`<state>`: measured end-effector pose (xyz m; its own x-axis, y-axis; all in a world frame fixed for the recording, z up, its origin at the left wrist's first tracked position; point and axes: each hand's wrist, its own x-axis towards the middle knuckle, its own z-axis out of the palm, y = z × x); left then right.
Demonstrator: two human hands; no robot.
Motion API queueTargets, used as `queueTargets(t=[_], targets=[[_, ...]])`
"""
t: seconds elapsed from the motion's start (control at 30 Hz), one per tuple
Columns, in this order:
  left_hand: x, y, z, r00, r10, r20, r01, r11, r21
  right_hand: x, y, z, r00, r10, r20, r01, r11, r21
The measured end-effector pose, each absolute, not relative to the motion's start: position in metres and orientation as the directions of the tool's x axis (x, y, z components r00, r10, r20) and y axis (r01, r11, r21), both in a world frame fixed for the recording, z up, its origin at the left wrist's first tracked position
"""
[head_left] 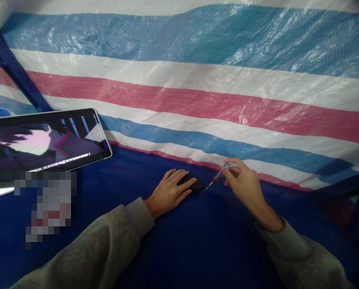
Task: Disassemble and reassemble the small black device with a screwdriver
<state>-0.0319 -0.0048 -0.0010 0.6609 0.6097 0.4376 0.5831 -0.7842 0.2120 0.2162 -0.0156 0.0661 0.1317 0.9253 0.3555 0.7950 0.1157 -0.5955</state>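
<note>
On the dark blue surface lies a black, rounded computer mouse (pixel 198 184), partly covered by fingers. My left hand (pixel 169 188) holds it against the surface, with the thumb along the near side and the other fingers over the far side. In my right hand (pixel 244 181) is a small screwdriver (pixel 218 175) with a clear handle and a red collar, pinched by the handle. Its thin metal shaft slants down to the left, and the tip is close to the right end of the mouse. Whether the tip touches it I cannot tell.
A tablet (pixel 55 140) playing an animated video stands at the left. Before it is a blurred-out item (pixel 51 208). A striped plastic sheet (pixel 179 96) hangs behind the blue surface (pixel 197 249). Dark blue frame bars (pixel 19 76) stand at the left.
</note>
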Motion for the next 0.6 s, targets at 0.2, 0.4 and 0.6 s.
queueTargets(t=[0.2,0.4,0.6], targets=[[-0.031,-0.006,0.002,0.672,0.565,0.478,0.557,-0.811,0.176,0.214,-0.024,0.076,0.164,0.912,0.376,0.706,0.157,-0.690],[-0.030,-0.010,0.005,0.593,0.501,0.631,0.475,-0.850,0.229,0.199,-0.035,0.080,0.189,0.891,0.413,0.552,0.251,-0.795],[-0.029,-0.010,0.003,0.532,0.439,0.724,0.387,-0.887,0.253,0.187,-0.042,0.076,0.141,0.894,0.426,0.485,0.312,-0.817]])
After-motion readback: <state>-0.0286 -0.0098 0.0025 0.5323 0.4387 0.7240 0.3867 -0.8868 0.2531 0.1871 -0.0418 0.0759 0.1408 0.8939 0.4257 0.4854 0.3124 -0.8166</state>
